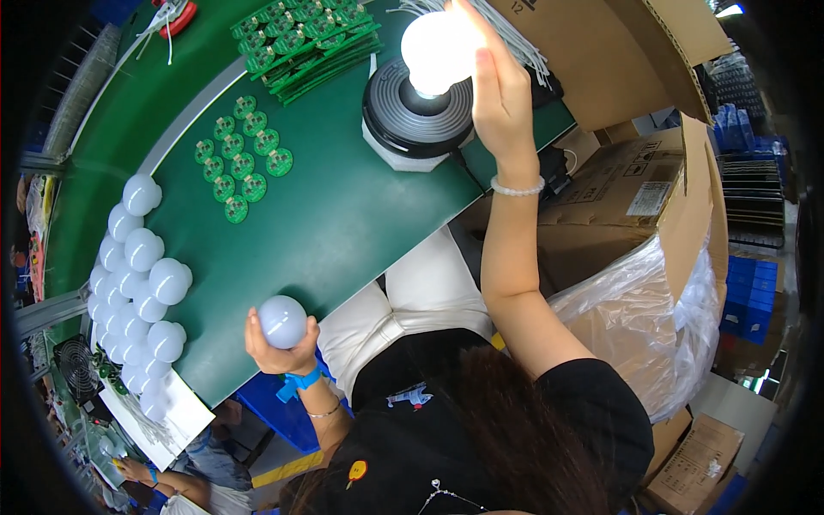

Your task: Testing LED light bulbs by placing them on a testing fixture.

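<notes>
At the front edge of the bench, my left hand (pixel 286 358) cups an unlit, milky white globe bulb (pixel 282 320), its fingers curled round the sides. My right hand (pixel 505 107) reaches to the back right, with its fingers against a brightly glowing globe bulb (pixel 436 50). Glare hides part of those fingers. This lit bulb's narrow end points down at the middle of a round black device with ringed grooves (pixel 410 120). Whether the bulb touches the device I cannot tell.
Many white globe bulbs (pixel 137 296) cluster at the left. Round green circuit boards (pixel 243 165) lie mid-bench, before stacked green board panels (pixel 300 43). White wires (pixel 515 39) lie beyond the device. An open cardboard box with plastic lining (pixel 635 318) stands right; another person's hand (pixel 133 469) shows lower left.
</notes>
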`<state>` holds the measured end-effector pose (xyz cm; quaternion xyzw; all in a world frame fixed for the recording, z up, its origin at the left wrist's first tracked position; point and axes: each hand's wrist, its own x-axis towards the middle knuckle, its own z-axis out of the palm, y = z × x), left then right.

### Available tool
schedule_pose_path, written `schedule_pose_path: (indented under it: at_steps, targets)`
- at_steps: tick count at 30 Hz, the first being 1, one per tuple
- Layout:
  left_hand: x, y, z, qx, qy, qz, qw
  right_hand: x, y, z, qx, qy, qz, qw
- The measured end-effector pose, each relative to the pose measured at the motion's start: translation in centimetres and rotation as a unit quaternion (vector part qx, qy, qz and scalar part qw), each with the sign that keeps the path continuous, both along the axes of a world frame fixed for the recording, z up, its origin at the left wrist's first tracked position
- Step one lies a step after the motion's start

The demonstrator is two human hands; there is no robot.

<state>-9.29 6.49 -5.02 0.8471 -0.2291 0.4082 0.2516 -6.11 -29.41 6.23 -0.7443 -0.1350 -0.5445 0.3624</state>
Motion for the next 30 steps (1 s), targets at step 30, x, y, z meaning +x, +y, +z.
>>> schedule_pose_path:
  at_steps: [30]
  targets:
    - [0.1, -0.2, 0.4, 0.005, 0.013, -0.003, 1.000, -0.3, 1.8, -0.5, 0.067, 0.154, -0.007, 0.986]
